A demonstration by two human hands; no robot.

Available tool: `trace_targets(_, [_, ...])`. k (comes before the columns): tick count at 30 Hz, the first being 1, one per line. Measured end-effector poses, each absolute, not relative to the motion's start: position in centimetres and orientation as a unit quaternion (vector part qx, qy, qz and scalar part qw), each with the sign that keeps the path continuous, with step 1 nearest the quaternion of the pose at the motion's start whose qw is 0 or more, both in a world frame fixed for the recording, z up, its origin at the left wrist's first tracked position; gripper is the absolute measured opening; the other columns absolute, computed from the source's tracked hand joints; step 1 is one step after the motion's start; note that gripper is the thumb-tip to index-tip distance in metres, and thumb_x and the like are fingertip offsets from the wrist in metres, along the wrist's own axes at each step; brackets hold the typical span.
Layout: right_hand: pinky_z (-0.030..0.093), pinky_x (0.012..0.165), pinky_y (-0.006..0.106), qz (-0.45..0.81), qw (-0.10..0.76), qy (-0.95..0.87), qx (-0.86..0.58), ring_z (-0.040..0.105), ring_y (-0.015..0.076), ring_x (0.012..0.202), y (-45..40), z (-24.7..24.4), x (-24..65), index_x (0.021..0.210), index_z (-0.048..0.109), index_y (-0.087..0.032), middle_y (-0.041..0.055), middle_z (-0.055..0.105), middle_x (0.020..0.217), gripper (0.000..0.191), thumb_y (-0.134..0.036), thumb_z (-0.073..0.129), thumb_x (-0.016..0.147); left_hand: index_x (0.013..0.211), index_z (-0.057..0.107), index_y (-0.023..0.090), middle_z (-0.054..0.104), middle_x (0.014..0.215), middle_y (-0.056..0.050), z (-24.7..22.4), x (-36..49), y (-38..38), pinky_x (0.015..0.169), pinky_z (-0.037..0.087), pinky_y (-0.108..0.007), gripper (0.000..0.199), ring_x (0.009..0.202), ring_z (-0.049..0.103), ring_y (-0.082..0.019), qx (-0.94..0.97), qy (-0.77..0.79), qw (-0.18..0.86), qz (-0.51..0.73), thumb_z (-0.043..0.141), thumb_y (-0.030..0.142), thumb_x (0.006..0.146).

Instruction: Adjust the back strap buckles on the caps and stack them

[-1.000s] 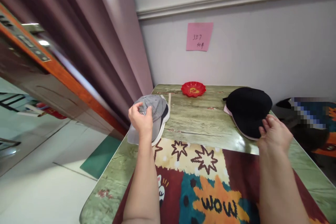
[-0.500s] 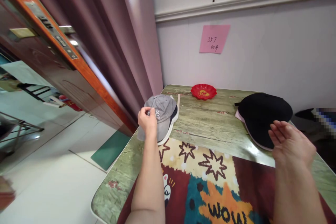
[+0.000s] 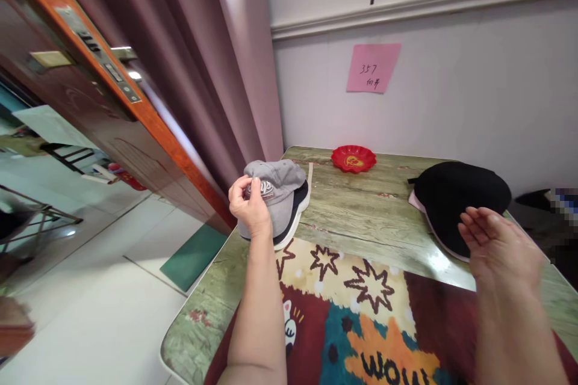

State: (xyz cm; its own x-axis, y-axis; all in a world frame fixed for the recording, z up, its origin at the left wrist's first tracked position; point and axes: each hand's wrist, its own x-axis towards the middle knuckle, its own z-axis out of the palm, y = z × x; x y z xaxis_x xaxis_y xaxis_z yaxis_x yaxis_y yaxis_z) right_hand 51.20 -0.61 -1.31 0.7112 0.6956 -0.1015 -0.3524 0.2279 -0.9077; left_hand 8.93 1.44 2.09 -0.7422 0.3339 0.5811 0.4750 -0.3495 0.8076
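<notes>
My left hand point(image 3: 249, 204) is closed at the front left of a grey baseball cap point(image 3: 284, 198) with white lettering, its thumb over the lettering. That cap lies on top of a black cap point(image 3: 297, 212) and a white cap point(image 3: 295, 225), of which mainly the brim edges show. My right hand point(image 3: 501, 246) is open, palm turned inward and fingers slightly bent, just in front of a black cap point(image 3: 460, 192) on the right of the table. A pale pink edge point(image 3: 418, 201) peeks out from under this black cap. Nothing shows in my right hand.
A red scalloped plate point(image 3: 353, 156) stands at the back of the wood-patterned table point(image 3: 356, 207). A colourful printed mat point(image 3: 316, 325) covers the near part. Behind are a wall with a pink note point(image 3: 373, 68) and a purple curtain point(image 3: 198, 60); an open door point(image 3: 81, 84) is on the left.
My left hand has moved slightly left and up, and the grey cap has tilted a little left, baring more of the black brim beneath. My right hand has shifted slightly left.
</notes>
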Motion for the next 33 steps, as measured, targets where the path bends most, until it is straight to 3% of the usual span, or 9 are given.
trace_targets(6, [0.060,0.076,0.024,0.381,0.739,-0.218,-0.511,0.074,0.0138,0.078,-0.7,0.0,49.1,0.085,0.076,-0.017,0.0047,0.077,0.087,0.016,-0.025,0.079,0.071,0.085,0.068,0.019,0.067,0.096,-0.001,5.9,13.5,0.3,0.086,0.050,-0.027,0.018,0.090,0.064,-0.014,-0.303,-0.426,-0.052,-0.851,0.079,0.029,0.076])
trace_targets(9, [0.058,0.083,0.025,0.462,0.666,-0.302,-0.502,0.075,0.0160,0.090,-1.1,0.7,47.3,0.097,0.077,-0.019,0.0083,0.078,0.100,0.034,-0.047,0.079,0.079,0.087,0.070,0.019,0.066,0.085,0.002,6.6,17.2,-0.2,0.076,0.050,-0.023,0.022,0.077,0.062,-0.010,-0.284,-0.374,-0.211,-0.857,0.083,0.029,0.072])
trace_targets(14, [0.060,0.085,0.033,0.653,0.542,-0.356,-0.391,0.075,0.0240,0.101,-2.0,2.7,44.1,0.114,0.074,-0.018,0.0156,0.076,0.117,0.071,-0.080,0.050,0.087,0.086,0.071,0.020,0.068,0.087,0.001,6.4,22.9,-1.6,0.076,0.050,-0.021,0.022,0.079,0.063,-0.011,-0.330,-0.363,-0.359,-0.794,0.084,0.033,0.073])
trace_targets(17, [0.061,0.070,0.031,0.689,0.541,-0.336,-0.346,0.076,0.0226,0.086,-2.1,3.4,43.6,0.115,0.073,-0.017,0.0147,0.077,0.112,0.074,-0.081,0.049,0.086,0.083,0.069,0.020,0.070,0.096,-0.001,6.2,24.9,-2.3,0.081,0.051,-0.023,0.021,0.087,0.065,-0.013,-0.379,-0.367,-0.383,-0.758,0.083,0.033,0.075])
trace_targets(21, [0.056,0.054,0.025,0.603,0.555,-0.349,-0.455,0.074,0.0188,0.071,-1.5,2.5,45.1,0.101,0.077,-0.018,0.0103,0.079,0.099,0.053,-0.067,0.068,0.084,0.082,0.067,0.021,0.070,0.098,-0.001,6.1,25.9,-2.4,0.084,0.052,-0.025,0.021,0.091,0.066,-0.015,-0.409,-0.385,-0.387,-0.732,0.081,0.035,0.075])
trace_targets(23, [0.054,0.048,0.025,0.572,0.492,-0.392,-0.526,0.071,0.0193,0.060,-1.4,1.7,45.9,0.084,0.078,-0.015,0.0112,0.078,0.078,0.051,-0.066,0.072,0.082,0.083,0.067,0.021,0.070,0.098,-0.002,6.0,25.9,-2.2,0.085,0.052,-0.026,0.022,0.093,0.066,-0.016,-0.411,-0.392,-0.379,-0.731,0.081,0.035,0.075])
trace_targets(26, [0.053,0.045,0.030,0.646,0.355,-0.434,-0.518,0.068,0.0222,0.050,-1.6,1.1,46.1,0.067,0.076,-0.015,0.0131,0.071,0.057,0.073,-0.083,0.053,0.082,0.085,0.067,0.020,0.070,0.103,-0.003,5.5,25.8,-2.0,0.087,0.053,-0.027,0.020,0.096,0.067,-0.017,-0.424,-0.398,-0.350,-0.734,0.079,0.034,0.077])
trace_targets(29, [0.061,0.058,0.032,0.697,0.441,-0.394,-0.405,0.075,0.0237,0.066,-1.7,1.2,44.4,0.086,0.079,-0.020,0.0100,0.078,0.072,0.072,-0.084,0.048,0.084,0.087,0.067,0.021,0.069,0.107,-0.005,4.6,25.8,-1.8,0.094,0.052,-0.031,0.015,0.102,0.066,-0.019,-0.479,-0.401,-0.296,-0.722,0.075,0.033,0.082])
trace_targets(33, [0.061,0.092,0.036,0.638,0.648,-0.295,-0.293,0.074,0.0244,0.106,-1.5,1.8,42.1,0.109,0.074,-0.025,0.0029,0.080,0.108,0.036,-0.046,0.080,0.080,0.084,0.069,0.022,0.069,0.104,-0.006,3.7,26.0,-1.5,0.100,0.049,-0.035,0.008,0.104,0.066,-0.021,-0.597,-0.407,-0.229,-0.653,0.073,0.029,0.085])
